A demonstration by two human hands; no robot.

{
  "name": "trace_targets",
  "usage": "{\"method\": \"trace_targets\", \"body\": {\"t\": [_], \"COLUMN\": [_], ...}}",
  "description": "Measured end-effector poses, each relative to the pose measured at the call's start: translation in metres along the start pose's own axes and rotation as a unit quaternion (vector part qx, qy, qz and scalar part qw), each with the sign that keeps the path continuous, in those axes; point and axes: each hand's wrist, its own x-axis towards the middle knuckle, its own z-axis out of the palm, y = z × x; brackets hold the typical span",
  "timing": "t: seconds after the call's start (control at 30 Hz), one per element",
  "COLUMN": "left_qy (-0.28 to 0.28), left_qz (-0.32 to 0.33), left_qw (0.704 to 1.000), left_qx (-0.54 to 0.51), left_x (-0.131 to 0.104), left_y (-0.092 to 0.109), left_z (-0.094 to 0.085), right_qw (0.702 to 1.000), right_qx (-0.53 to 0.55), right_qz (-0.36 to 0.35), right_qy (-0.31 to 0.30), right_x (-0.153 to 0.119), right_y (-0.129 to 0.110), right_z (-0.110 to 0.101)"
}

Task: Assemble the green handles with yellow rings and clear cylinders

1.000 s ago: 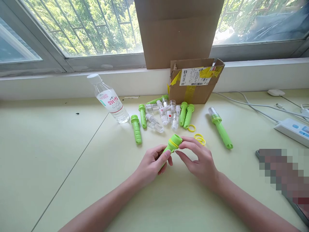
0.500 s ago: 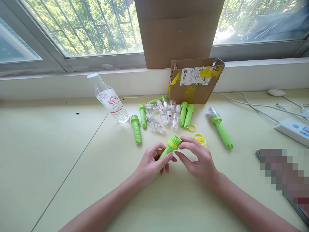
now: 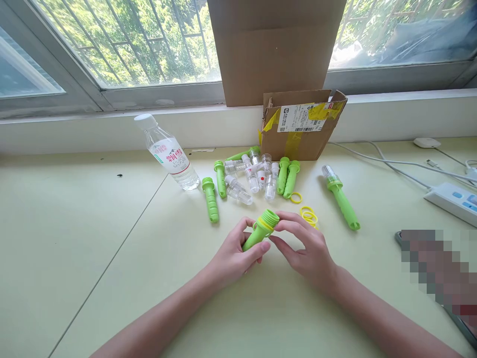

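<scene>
Nearer the viewer than the brown cardboard box (image 3: pixel 309 145), above a pale yellow-green tabletop (image 3: pixel 149 278), the left hand (image 3: pixel 236 251) grasps a light-green plastic handle (image 3: pixel 254 239), thumb along its side, its threaded open end tilted up toward the box. A thin yellow ring (image 3: pixel 265 225) encircles the handle below the threads. The right hand (image 3: pixel 307 243) has bent fingers at the threaded end; whether they grip it or merely touch it, I cannot tell. Between box and hands, to the box's front left, lies a cluster of clear plastic tubes (image 3: pixel 238 190) among more ridged green handles (image 3: pixel 210 201). Loose yellow rings (image 3: pixel 308 215) lie in front of the box. To its front right rests a green handle with a clear ribbed cap (image 3: pixel 345 206); well left stands a clear water bottle with a white cap (image 3: pixel 175 159).
</scene>
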Motion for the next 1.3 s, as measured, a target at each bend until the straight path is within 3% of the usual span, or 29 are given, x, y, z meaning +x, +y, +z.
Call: {"method": "trace_targets", "body": {"t": [0.3,0.73,0.97,1.3], "left_qy": [0.019,-0.054,-0.027,-0.022], "left_qz": [0.025,0.035,0.008,0.025], "left_qw": [0.999,0.998,0.999,0.999], "left_qx": [-0.03,-0.016,0.03,-0.014], "left_x": [0.0041,0.003,0.0019,0.0037], "left_y": [-0.0018,0.0038,-0.0013,-0.0017], "left_z": [-0.0016,-0.0063,-0.0047,-0.003], "right_qw": [1.0,1.0,1.0,1.0], "right_qx": [0.004,0.005,0.012,0.023], "right_qz": [0.01,0.009,0.003,0.003], "right_qy": [-0.001,0.0,-0.004,-0.001], "right_x": [-0.0004,-0.0004,-0.0018,-0.0012], "right_y": [0.0009,0.0014,0.0008,-0.0006], "right_z": [-0.001,-0.0009,-0.0003,-0.0009]}}
